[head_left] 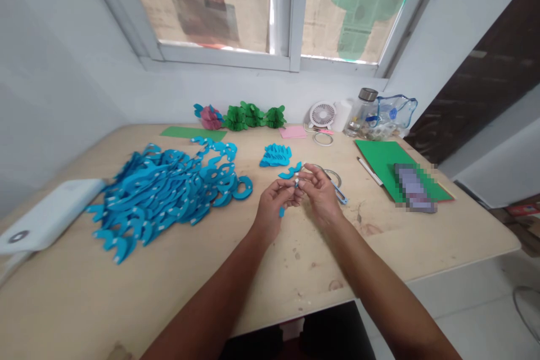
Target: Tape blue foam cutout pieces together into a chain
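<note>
My left hand [275, 200] and my right hand [324, 194] meet over the middle of the table, fingertips pinched together. Between them is a small blue paper piece with a white patch [296, 183], mostly hidden by the fingers. A bit of blue paper [282, 212] sticks out under my left hand. Just beyond the fingertips shows a curved blue paper strip [289, 172]; whether it is held or lies on the table, I cannot tell. Beside my right hand are a blue cutter [341, 197] and a roll of tape [333, 178], partly covered by that hand.
A big heap of blue paper rings [164, 191] with white patches fills the left side, near a white device [50, 214]. Behind are a small blue stack [275, 155], green paper figures [252, 115] and a fan [322, 115]. At right lie green sheets [379, 160] and a blurred phone [413, 187].
</note>
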A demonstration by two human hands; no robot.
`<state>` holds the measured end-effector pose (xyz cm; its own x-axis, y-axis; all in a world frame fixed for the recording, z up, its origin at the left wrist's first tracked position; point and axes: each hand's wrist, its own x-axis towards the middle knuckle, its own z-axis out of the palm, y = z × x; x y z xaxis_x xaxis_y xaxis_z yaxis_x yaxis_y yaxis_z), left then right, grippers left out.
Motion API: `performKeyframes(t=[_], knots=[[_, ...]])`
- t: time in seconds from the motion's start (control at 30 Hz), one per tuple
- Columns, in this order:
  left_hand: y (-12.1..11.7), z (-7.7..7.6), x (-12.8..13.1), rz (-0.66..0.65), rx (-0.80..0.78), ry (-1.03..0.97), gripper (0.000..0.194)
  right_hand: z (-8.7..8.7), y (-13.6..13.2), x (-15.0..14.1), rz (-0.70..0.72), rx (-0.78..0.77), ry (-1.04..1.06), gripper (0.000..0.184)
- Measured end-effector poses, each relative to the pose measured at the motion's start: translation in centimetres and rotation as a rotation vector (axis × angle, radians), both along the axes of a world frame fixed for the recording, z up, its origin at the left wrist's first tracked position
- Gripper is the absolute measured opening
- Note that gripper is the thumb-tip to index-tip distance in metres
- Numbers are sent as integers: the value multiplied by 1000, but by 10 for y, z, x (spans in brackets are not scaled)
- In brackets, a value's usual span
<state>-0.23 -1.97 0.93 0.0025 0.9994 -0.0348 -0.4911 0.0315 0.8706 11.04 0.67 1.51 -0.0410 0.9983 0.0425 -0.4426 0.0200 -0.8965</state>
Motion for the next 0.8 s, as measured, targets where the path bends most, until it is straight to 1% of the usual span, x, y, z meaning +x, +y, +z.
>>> performKeyframes(t=[0.27, 0.53, 0.8], knots=[[0, 2, -2, -14, -39, -88, 19, 2, 0, -1, -7, 16, -25, 46], [1, 0, -1, 41, -60, 22, 20, 4, -1, -1, -10, 23, -64, 48], [4, -3, -3, 51, -83, -28, 20, 2, 0, 0, 28, 45, -91, 51]])
